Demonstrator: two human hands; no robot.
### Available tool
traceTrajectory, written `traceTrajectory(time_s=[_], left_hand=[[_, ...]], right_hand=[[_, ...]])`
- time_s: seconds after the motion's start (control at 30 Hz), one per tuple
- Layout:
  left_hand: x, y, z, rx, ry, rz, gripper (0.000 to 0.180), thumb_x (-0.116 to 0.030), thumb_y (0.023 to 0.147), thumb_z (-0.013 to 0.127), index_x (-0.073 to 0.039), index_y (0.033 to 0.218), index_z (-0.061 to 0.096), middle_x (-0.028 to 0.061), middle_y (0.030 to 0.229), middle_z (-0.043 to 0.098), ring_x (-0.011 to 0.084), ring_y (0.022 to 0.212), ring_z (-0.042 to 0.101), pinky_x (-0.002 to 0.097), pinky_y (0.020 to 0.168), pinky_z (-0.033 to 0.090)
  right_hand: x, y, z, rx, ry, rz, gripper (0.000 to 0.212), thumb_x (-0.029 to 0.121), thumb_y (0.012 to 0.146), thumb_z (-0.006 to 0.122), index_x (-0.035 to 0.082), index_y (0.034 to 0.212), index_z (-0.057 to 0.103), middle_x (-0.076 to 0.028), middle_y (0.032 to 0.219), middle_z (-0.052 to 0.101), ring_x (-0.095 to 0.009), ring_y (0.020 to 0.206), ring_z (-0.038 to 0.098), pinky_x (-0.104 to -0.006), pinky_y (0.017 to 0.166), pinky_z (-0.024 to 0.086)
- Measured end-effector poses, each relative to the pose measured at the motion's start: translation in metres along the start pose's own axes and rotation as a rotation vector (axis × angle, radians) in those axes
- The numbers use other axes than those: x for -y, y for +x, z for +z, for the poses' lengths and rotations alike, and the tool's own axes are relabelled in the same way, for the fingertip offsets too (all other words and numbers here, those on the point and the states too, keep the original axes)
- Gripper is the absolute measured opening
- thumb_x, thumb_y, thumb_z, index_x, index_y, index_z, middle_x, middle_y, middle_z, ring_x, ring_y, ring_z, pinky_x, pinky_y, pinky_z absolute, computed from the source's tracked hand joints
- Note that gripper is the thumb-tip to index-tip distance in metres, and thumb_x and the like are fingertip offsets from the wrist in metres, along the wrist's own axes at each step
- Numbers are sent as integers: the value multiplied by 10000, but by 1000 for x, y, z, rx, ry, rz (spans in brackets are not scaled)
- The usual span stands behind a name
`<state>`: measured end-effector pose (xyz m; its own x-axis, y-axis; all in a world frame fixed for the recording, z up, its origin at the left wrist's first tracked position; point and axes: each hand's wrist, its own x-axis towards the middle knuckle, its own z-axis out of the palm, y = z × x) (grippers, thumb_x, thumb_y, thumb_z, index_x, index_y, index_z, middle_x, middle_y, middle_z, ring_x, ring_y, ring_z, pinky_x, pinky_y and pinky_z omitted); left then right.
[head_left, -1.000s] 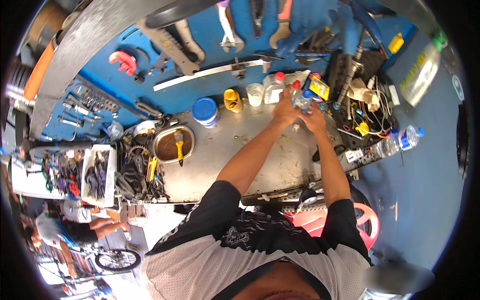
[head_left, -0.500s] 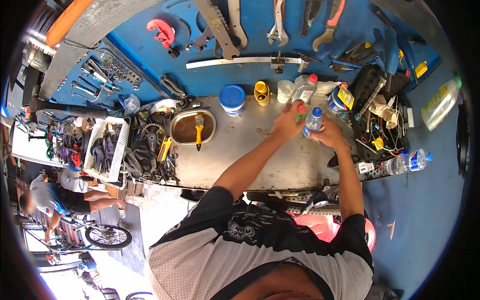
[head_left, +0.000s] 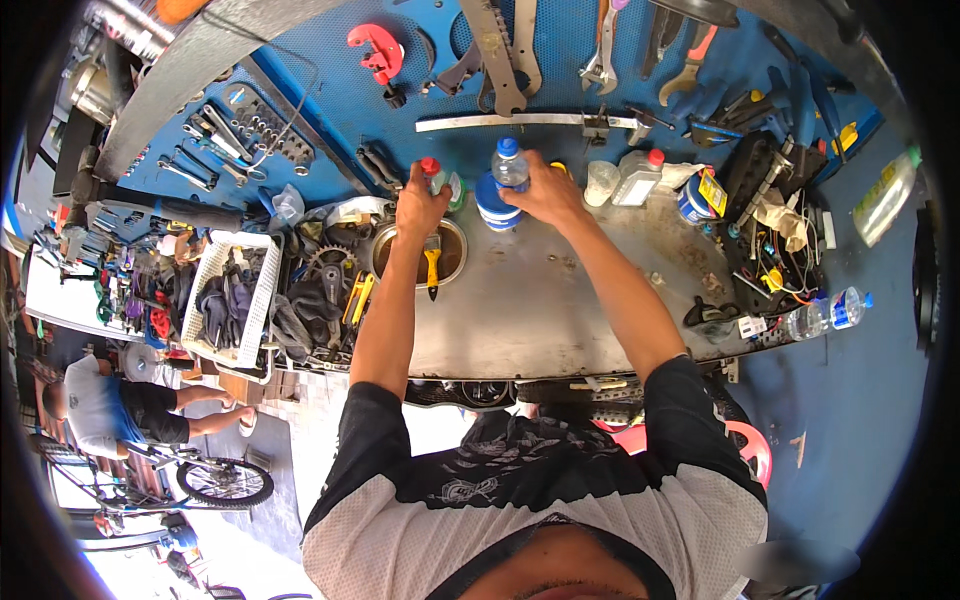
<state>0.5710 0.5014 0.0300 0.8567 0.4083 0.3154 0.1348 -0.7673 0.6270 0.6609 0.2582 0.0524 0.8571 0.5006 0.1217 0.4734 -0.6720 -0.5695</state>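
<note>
My left hand is closed around a small bottle with a red cap, above the far rim of an oval metal tray. Something green shows beside that bottle. A brush with a yellow handle rests in the tray, in brown liquid. My right hand grips a clear plastic bottle with a blue cap. This bottle overlaps a white tub with a blue lid in the picture; whether they touch, I cannot tell.
Further right along the workbench stand a whitish cup and a grey red-capped bottle. Tools hang on the blue board behind. A white basket and loose parts fill the left. A person bends over a bicycle at far left.
Both hands have moved left along the bench with their bottles, the left one to the tray and the right one to the tub. The hands are now further apart. The view has shifted slightly.
</note>
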Motion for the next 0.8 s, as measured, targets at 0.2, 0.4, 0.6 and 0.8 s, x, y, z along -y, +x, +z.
traceTrajectory(time_s=[0.2, 0.4, 0.6, 0.8], left_hand=[[32, 17, 36, 137, -6, -15, 593, -252, 815, 793, -54, 1293, 502, 293, 1111, 712, 493, 1058, 682, 529, 895, 562], [46, 12, 64, 182, 29, -74, 638, -298, 825, 827, -74, 1324, 499, 256, 1068, 738, 465, 1026, 709, 499, 878, 573], [58, -4, 56, 144, -11, -10, 806, -377, 811, 861, -56, 1438, 471, 209, 1096, 750, 381, 1001, 733, 436, 859, 568], [65, -44, 15, 43, -255, -140, 755, -258, 848, 845, -59, 1468, 461, 195, 1090, 721, 308, 961, 727, 413, 843, 567]], right_hand=[[8, 17, 31, -26, 65, 69, 899, 532, 775, 823, 20, 1411, 445, -261, 1233, 695, -430, 1137, 681, -506, 952, 553], [-5, -8, 17, -29, -29, 116, 1117, 636, 756, 818, 0, 1554, 363, -270, 1435, 570, -411, 1300, 587, -458, 1085, 475], [-94, -115, -69, 61, -201, 207, 739, 545, 858, 745, 91, 1415, 573, -178, 1338, 650, -363, 1276, 605, -483, 1053, 504], [-215, -231, -160, 322, -544, 772, 732, 501, 796, 819, 184, 1416, 592, -194, 1389, 618, -376, 1234, 638, -480, 993, 552]])
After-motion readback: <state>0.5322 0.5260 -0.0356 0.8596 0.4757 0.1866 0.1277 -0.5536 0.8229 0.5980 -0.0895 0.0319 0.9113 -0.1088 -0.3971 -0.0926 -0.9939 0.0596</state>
